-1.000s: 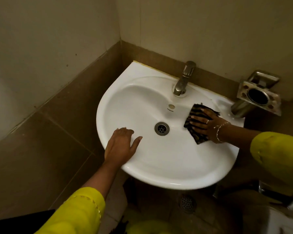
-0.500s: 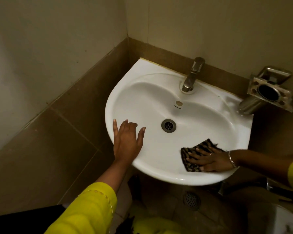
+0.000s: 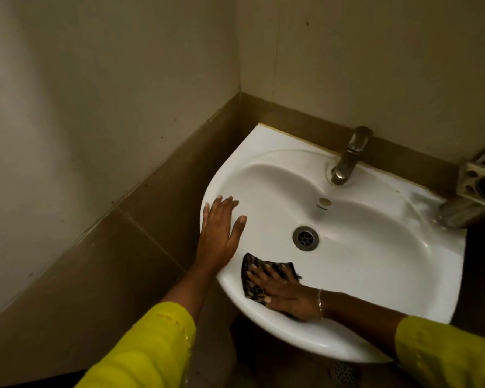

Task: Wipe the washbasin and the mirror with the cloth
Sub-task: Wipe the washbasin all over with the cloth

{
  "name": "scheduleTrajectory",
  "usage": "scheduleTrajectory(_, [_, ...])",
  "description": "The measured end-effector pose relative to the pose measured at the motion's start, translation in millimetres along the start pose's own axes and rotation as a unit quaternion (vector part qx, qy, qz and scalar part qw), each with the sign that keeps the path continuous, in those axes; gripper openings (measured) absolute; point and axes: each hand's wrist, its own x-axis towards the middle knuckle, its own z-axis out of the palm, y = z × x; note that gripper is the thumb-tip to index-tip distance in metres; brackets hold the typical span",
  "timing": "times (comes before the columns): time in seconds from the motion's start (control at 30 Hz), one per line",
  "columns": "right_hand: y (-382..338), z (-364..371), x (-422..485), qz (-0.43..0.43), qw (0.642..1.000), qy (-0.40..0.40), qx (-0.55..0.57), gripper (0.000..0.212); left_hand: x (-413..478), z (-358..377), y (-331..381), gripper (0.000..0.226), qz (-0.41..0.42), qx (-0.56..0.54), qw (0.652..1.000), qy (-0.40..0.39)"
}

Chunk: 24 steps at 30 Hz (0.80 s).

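Note:
A white washbasin (image 3: 375,261) is fixed in the corner of the wall, with a round metal drain (image 3: 305,238) in its bowl. My right hand (image 3: 286,295) lies flat on a dark striped cloth (image 3: 256,278) and presses it onto the basin's front left rim. My left hand (image 3: 220,233) rests palm down, fingers spread, on the left rim, empty. The two hands are close together. No mirror is in view.
A metal tap (image 3: 347,158) stands at the back of the basin. A metal holder (image 3: 479,180) is mounted on the wall at the right, above the basin's right corner. Brown tiles (image 3: 123,261) line the lower wall. A floor drain (image 3: 343,372) shows below the basin.
My right hand has slid the cloth from the right side of the bowl, along the front, to the front left rim. My left hand moved a little further up the left rim.

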Motion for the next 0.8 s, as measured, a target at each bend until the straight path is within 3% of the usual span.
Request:
scheduleTrajectory(0.13, [-9, -5, 40, -0.018, 0.997, 0.076, -0.008, 0.081, 0, 10, -5, 0.097, 0.000, -0.004, 1.000, 0.013])
scheduleTrajectory(0.3, [-3, -18, 88, -0.064, 0.981, 0.177, -0.040, 0.078, 0, 11, -8, 0.092, 0.006, -0.018, 0.998, 0.053])
scheduleTrajectory(0.4, [7, -29, 114, -0.071, 0.974, 0.209, -0.059, 0.070, -1, 11, -9, 0.077, 0.010, -0.016, 0.998, 0.068])
scheduleTrajectory(0.5, [17, -44, 138, -0.055, 0.964, 0.226, -0.128, 0.069, 1, 12, -12, 0.068, 0.020, 0.001, 0.998, 0.067])
scheduleTrajectory(0.6, [16, -69, 145, -0.057, 0.951, 0.223, -0.205, 0.057, 1, 13, -11, 0.072, 0.011, 0.007, 0.998, 0.056])
scheduleTrajectory(0.67, [16, -87, 150, -0.033, 0.936, 0.245, -0.250, 0.062, 1, 13, -10, 0.078, -0.002, 0.009, 0.999, 0.049])
scheduleTrajectory(0.8, [19, -112, 153, 0.056, 0.924, 0.301, -0.229, 0.066, 2, 11, -8, 0.089, 0.009, 0.016, 0.999, 0.046])
